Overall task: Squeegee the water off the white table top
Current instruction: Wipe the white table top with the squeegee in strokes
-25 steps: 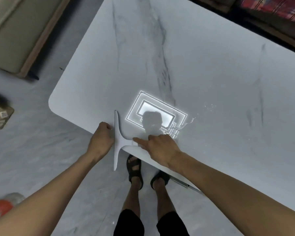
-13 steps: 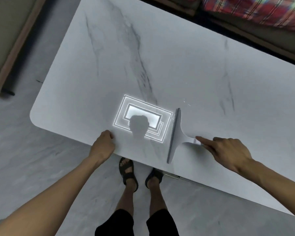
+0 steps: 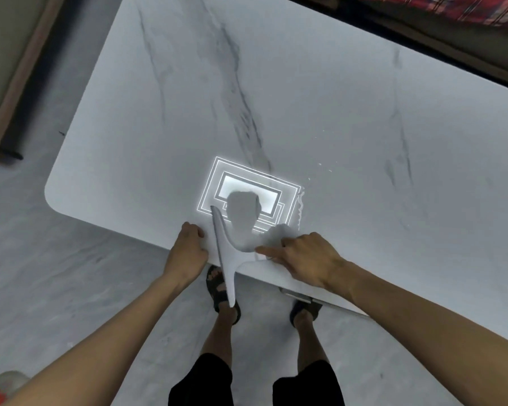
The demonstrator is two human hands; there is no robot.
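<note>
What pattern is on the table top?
White marble with grey veins on the table top, head view.

A grey marbled floor (image 3: 71, 288) spreads below and to the left of the white marble-veined table (image 3: 305, 98), which is the landmark here. Left of the table, a beige upholstered piece with a wooden edge (image 3: 15, 83) runs along the floor, a dark strip beside it. Beyond the table's far edge lies a dark gap, then red plaid fabric (image 3: 452, 7). A bright nested-rectangle reflection of a ceiling light (image 3: 247, 177) glows near the table's near edge.
</note>
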